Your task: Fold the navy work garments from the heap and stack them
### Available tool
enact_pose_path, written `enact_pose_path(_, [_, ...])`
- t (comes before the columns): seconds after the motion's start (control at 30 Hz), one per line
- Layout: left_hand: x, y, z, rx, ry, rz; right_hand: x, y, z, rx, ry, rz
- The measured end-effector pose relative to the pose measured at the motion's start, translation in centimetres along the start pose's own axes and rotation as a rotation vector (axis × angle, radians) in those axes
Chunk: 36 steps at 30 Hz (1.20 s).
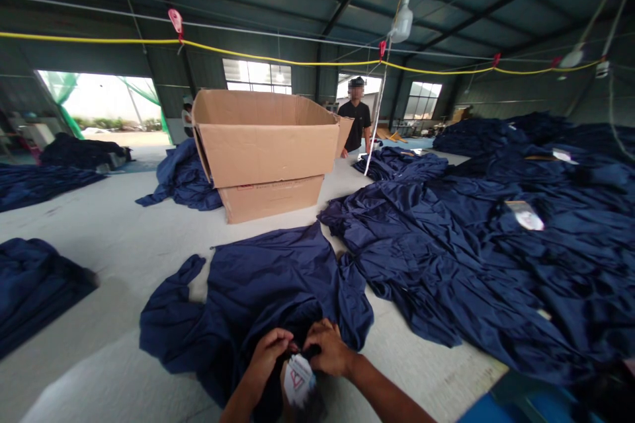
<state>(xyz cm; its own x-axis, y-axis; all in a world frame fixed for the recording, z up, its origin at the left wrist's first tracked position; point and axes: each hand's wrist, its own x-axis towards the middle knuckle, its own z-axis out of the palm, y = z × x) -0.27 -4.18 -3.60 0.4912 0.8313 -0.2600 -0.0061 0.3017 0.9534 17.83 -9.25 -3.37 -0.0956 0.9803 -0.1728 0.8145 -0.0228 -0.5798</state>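
Observation:
A navy garment [262, 277] with long sleeves lies spread on the table in front of me, one sleeve out to the left. My left hand [268, 351] is closed in a pinch at the near end of the garment; what sits between thumb and fingers is too small to make out. Close beside it, my right hand [328, 347] has its fingers curled over the dark cloth, gripping it. Just below and between both hands hangs a white and brown hang tag [298, 378] with a red mark. Its upper end, near my fingertips, is partly hidden.
Large heaps of navy garments [471, 238] cover the table's right side, some with tags on top. Another navy pile [37, 284] lies at left. Beyond my garment stands a cardboard box [270, 152]. A person [354, 119] stands behind the table. A white cord [378, 112] hangs down.

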Motion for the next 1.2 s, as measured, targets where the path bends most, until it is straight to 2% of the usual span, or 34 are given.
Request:
enact_pose_path(0.3, [0.3, -0.2, 0.0, 0.055, -0.076, -0.028, -0.4, -0.4, 0.2, -0.029, 0.021, -0.001])
enact_pose_path(0.47, [1.2, -1.1, 0.1, 0.234, 0.049, 0.057, -0.1, -0.4, 0.4, -0.036, 0.022, 0.005])
enact_pose_path(0.57, [1.5, -1.4, -0.1, 0.258, 0.101, 0.097, 0.0, -0.4, 0.6, -0.033, 0.042, 0.016])
enact_pose_path(0.63, [1.7, -1.6, -0.3, 0.254, 0.087, 0.096, -0.1, -0.6, 0.7, -0.038, 0.063, 0.020])
enact_pose_path(0.73, [1.9, -2.2, -0.6, 0.309, 0.001, 0.093, -0.4, -1.0, 1.0, -0.060, 0.074, 0.006])
enact_pose_path(0.87, [1.9, -3.1, -0.9, 0.609, -0.092, 0.134, -0.6, -1.4, 1.4, -0.030, 0.062, 0.013])
enact_pose_path(1.0, [1.4, -3.3, -0.8, 0.853, -0.083, 0.140, -0.4, -1.8, 1.6, 0.008, 0.095, 0.088])
enact_pose_path(1.13, [0.6, -2.7, -0.3, 1.118, -0.073, 0.140, -0.3, -2.4, 1.6, -0.018, 0.122, 0.148])
enact_pose_path(1.2, [0.4, -2.5, -0.1, 1.162, -0.044, 0.175, -0.3, -2.7, 1.7, -0.053, 0.127, 0.171])
